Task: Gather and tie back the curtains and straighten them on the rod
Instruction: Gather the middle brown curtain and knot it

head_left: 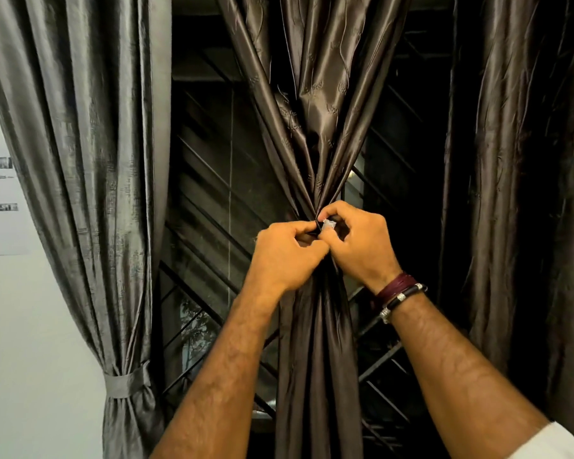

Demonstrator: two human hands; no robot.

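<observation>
At the frame's centre, the gathered brown middle curtain [315, 134] is being cinched where the left hand [284, 256] and right hand [362, 243] are pinching a small silvery fastener [328, 224]. At lower left, a grey curtain [90, 160] is hanging in its tieback [126, 385].

Middle curtain [315, 111] frame centre, cinched where left hand [284, 256] and right hand [362, 243] meet in front of it. Tied curtain [80, 144] left, third curtain [524, 177] right, window grille [212, 210] behind all three. Wall papers [0, 207] far left.
</observation>
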